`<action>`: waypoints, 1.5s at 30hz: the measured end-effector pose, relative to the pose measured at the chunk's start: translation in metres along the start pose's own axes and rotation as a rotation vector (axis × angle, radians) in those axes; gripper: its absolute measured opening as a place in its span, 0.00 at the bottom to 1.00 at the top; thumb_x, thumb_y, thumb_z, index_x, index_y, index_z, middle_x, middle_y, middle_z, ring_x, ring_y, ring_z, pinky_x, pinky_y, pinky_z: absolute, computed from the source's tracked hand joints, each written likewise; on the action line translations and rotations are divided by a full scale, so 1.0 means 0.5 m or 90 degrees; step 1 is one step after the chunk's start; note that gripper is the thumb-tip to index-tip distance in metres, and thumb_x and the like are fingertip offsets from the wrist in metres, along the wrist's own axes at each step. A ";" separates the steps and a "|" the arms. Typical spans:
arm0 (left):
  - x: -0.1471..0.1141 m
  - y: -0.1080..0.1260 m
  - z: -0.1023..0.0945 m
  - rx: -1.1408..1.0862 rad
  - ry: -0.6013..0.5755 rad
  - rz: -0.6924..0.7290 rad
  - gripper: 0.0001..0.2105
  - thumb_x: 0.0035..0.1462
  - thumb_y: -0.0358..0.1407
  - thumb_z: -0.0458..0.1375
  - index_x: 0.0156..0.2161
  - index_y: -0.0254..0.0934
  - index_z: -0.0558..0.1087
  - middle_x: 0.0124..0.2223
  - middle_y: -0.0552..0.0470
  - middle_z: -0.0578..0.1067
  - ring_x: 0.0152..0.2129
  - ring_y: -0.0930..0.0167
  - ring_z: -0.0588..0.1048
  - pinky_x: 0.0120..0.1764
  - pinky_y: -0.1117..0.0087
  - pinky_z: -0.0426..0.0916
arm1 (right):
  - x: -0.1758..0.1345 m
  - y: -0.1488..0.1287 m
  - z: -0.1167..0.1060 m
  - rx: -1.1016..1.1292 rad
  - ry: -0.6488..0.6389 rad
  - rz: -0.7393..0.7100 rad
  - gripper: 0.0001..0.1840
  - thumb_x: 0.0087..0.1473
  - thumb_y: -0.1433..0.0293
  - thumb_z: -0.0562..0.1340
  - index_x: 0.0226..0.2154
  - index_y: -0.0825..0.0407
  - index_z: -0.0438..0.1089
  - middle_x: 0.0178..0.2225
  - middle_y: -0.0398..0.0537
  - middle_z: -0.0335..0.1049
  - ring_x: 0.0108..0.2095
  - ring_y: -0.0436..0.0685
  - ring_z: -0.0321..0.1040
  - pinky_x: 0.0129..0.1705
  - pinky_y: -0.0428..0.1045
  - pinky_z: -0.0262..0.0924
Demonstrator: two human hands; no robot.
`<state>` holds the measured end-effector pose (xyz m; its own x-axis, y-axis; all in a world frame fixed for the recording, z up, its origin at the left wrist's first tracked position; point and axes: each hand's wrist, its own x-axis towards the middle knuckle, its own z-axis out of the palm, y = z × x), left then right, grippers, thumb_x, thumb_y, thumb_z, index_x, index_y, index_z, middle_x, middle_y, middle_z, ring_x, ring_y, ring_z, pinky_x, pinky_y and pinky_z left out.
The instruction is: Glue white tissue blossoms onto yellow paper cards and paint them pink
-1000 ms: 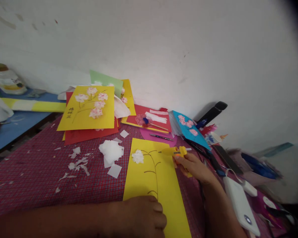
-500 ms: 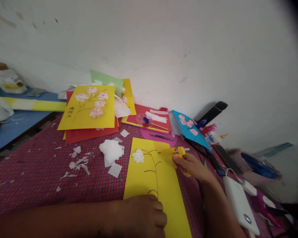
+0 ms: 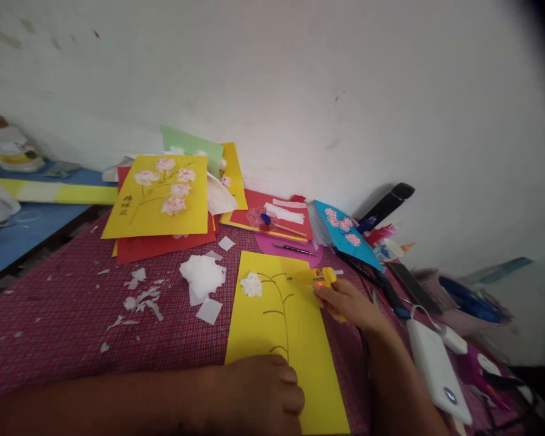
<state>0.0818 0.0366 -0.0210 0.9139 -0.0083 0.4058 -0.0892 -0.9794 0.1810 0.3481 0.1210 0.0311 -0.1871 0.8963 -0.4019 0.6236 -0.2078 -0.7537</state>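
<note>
My right hand [image 3: 345,298] grips a yellow hot glue gun [image 3: 324,277] with a small red light lit. The gun's nozzle points left, by the tip of the top right drawn branch on a yellow card [image 3: 309,339]. Brown stems are drawn on this card, and a white paper flower [image 3: 252,284] sits at its upper left. My left hand [image 3: 267,396] rests on the card's lower part, its fingers curled and the palm side hidden. To the left of the card are a pile of white paper pieces [image 3: 203,275] and a single white square [image 3: 209,310].
A finished yellow flower card [image 3: 163,212] lies on red sheets at the back left. Paper scraps [image 3: 140,303] litter the checked cloth. A blue card [image 3: 345,233] leans at the back right. A white power bank [image 3: 438,369] with a cable lies right of my forearm.
The view has shifted slightly. Both hands, the glue gun and the card stay nearly where they were.
</note>
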 end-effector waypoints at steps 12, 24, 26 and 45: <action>0.006 0.001 -0.009 0.005 0.016 0.000 0.09 0.56 0.35 0.63 0.31 0.37 0.67 0.32 0.55 0.66 0.31 0.69 0.63 0.35 0.62 0.63 | -0.005 -0.011 0.003 -0.023 -0.004 0.007 0.27 0.56 0.46 0.58 0.20 0.49 0.63 0.13 0.39 0.58 0.14 0.48 0.53 0.18 0.46 0.45; 0.005 0.001 -0.002 0.004 0.007 0.003 0.08 0.55 0.35 0.63 0.32 0.37 0.67 0.32 0.54 0.66 0.31 0.69 0.64 0.34 0.62 0.62 | -0.008 -0.020 0.004 -0.032 0.004 0.011 0.27 0.55 0.46 0.57 0.18 0.49 0.60 0.13 0.39 0.57 0.15 0.49 0.53 0.19 0.46 0.46; 0.005 0.001 -0.005 0.010 0.001 0.003 0.08 0.56 0.35 0.63 0.31 0.37 0.67 0.32 0.54 0.67 0.31 0.69 0.64 0.35 0.62 0.62 | -0.007 -0.017 0.004 -0.036 0.005 0.011 0.27 0.56 0.46 0.57 0.18 0.49 0.61 0.13 0.40 0.57 0.15 0.49 0.53 0.19 0.46 0.46; 0.008 -0.006 0.025 -0.002 0.081 0.005 0.11 0.57 0.39 0.62 0.29 0.38 0.67 0.30 0.55 0.66 0.28 0.69 0.62 0.34 0.62 0.61 | 0.009 -0.140 -0.017 -0.256 -0.005 -0.083 0.18 0.56 0.60 0.63 0.20 0.51 0.66 0.18 0.41 0.64 0.18 0.49 0.60 0.19 0.44 0.50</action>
<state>0.0905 0.0369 -0.0309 0.8558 0.0093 0.5173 -0.0984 -0.9787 0.1804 0.3098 0.1430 0.0863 -0.2880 0.9019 -0.3219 0.8412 0.0775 -0.5352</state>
